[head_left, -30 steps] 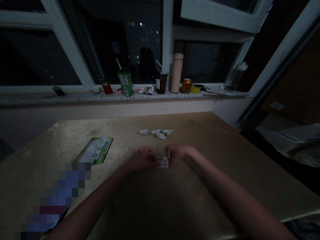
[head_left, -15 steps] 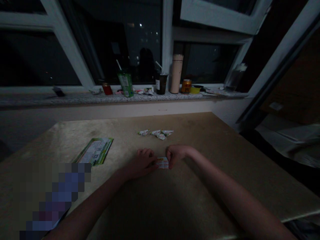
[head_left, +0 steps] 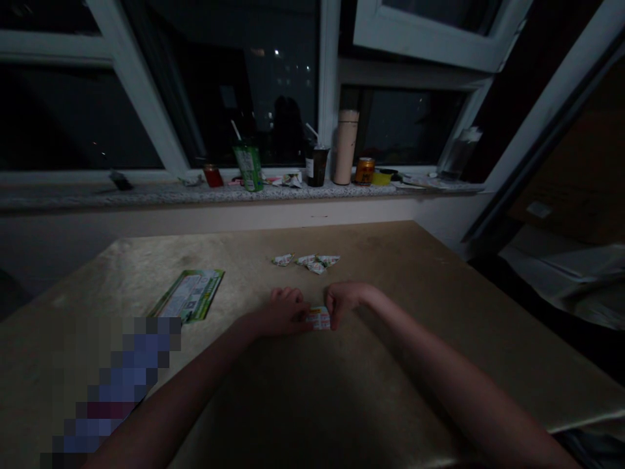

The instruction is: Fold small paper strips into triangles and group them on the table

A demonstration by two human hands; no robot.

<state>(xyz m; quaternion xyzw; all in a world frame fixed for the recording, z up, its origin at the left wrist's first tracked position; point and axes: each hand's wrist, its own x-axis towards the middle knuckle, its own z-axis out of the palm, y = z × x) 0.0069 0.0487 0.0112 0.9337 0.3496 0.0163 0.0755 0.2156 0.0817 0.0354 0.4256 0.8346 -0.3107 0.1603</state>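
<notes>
A small printed packet (head_left: 319,318), pale with an orange strip and reddish print, lies flat on the table between my hands. My left hand (head_left: 284,315) grips its left edge with thumb and forefinger, the other fingers curled above. At the opposite edge, my right hand (head_left: 346,299) is closed in a pinch, wrist bent, fingertips down at the tabletop. Just beyond my hands lie several small folded, pointed pieces (head_left: 317,262) with similar white, green and red print. Low light hides the finer print and part of my fingertips.
A green printed bag (head_left: 198,293) lies left on the gold-coloured table (head_left: 390,254), near a pixelated blue patch. On the windowsill stand a green cup (head_left: 249,168), a dark cup with a straw (head_left: 317,166), a tall beige bottle (head_left: 346,146), an orange can (head_left: 364,171) and a red jar (head_left: 213,176).
The view has shifted slightly. My left fingers have moved a little along the packet's left edge; my right hand keeps its pinch at the right edge. The folded pieces stay put.
</notes>
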